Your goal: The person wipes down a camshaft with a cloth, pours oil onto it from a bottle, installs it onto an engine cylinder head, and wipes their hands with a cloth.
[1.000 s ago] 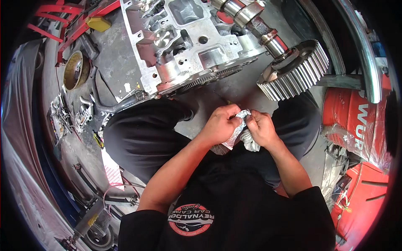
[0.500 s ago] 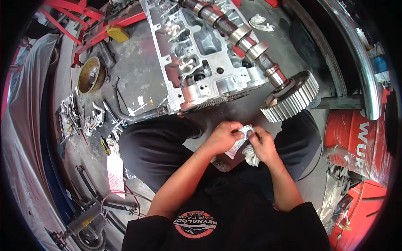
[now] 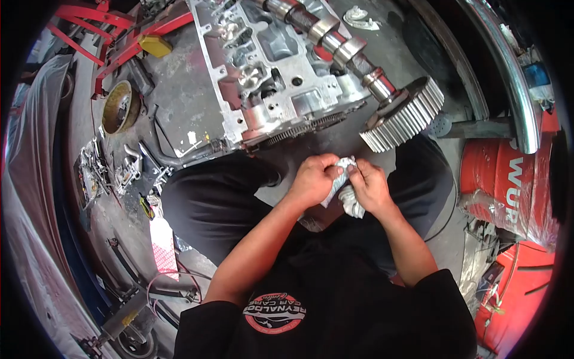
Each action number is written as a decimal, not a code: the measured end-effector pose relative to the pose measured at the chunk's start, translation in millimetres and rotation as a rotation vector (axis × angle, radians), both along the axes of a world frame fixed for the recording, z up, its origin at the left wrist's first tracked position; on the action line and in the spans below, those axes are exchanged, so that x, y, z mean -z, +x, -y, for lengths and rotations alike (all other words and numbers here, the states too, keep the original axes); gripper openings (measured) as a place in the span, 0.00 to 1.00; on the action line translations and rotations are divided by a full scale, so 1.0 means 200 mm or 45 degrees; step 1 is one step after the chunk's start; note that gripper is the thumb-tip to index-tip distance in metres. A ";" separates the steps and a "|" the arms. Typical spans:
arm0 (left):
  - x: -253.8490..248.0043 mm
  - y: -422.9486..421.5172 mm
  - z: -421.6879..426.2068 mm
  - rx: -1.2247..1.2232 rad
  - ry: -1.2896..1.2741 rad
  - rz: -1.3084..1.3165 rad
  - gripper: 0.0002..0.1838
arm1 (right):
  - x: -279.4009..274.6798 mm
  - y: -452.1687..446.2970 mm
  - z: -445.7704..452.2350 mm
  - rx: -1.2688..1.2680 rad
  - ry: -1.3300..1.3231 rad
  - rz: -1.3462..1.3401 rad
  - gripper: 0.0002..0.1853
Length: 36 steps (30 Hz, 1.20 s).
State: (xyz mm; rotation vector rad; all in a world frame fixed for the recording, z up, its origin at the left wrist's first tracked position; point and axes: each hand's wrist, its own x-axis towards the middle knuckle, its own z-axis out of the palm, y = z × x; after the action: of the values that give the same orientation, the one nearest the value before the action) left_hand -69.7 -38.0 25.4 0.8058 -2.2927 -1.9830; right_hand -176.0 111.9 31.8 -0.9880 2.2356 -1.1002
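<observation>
My left hand (image 3: 313,182) is closed, pinching one side of a crumpled whitish rag (image 3: 351,202) between my thighs. Closed on the other side, my right hand (image 3: 370,184) has its thumb and fingers pressed on the cloth. Part of the rag hangs loosely below the right fingers, and the grip hides the rest. Just beyond my hands lies a cylinder head (image 3: 293,99) of bare metal. A camshaft (image 3: 326,33) runs diagonally across its right side, with a large toothed gear (image 3: 408,115) at the near end, above my right hand.
Red metal stands (image 3: 104,21) and a round pan (image 3: 119,107) are at upper left. Small metal parts (image 3: 128,170) lie beside my left knee. A red drum (image 3: 496,179) stands at right, below a chrome bar (image 3: 514,78). Another white rag (image 3: 360,18) lies on the floor.
The whole view has shifted slightly, so the cylinder head, camshaft and my hands appear higher and further left. Both hands still grip the rag, now closer together.
</observation>
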 end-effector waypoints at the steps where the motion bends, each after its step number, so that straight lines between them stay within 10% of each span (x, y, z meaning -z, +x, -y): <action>1: 0.03 0.00 -0.04 -0.141 -0.405 -0.157 0.12 | -0.01 0.01 0.01 0.062 0.016 -0.010 0.13; 3: 0.03 0.03 -0.11 -0.294 -0.810 -0.320 0.15 | -0.01 0.04 0.02 0.192 -0.035 -0.073 0.13; 6: -0.11 0.08 -0.15 -0.465 -0.340 -0.192 0.22 | 0.07 0.04 0.02 0.342 -0.158 -0.290 0.14; 8: -0.19 0.07 -0.15 -0.452 0.860 -0.120 0.24 | 0.09 0.05 0.04 0.301 -0.233 -0.378 0.15; 15: -0.08 0.06 -0.11 -0.476 1.364 -0.327 0.26 | 0.07 0.05 0.07 0.143 -0.291 -0.698 0.12; 29: -0.04 0.12 -0.12 -0.467 1.582 -0.503 0.24 | 0.15 0.03 0.02 0.118 -0.203 -0.793 0.09; 32: 0.02 0.19 -0.08 -0.485 1.438 -0.572 0.25 | 0.54 -0.07 -0.06 0.667 0.151 0.014 0.15; 36: 0.13 0.24 -0.10 -0.568 1.327 -0.484 0.26 | 1.00 -0.22 -0.22 0.533 0.913 0.112 0.19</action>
State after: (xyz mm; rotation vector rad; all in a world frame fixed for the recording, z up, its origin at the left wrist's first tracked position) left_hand -22.4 -17.3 -0.4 0.7339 -0.6924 -2.6775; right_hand -219.1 156.3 -168.6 -0.1775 2.5232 -0.3856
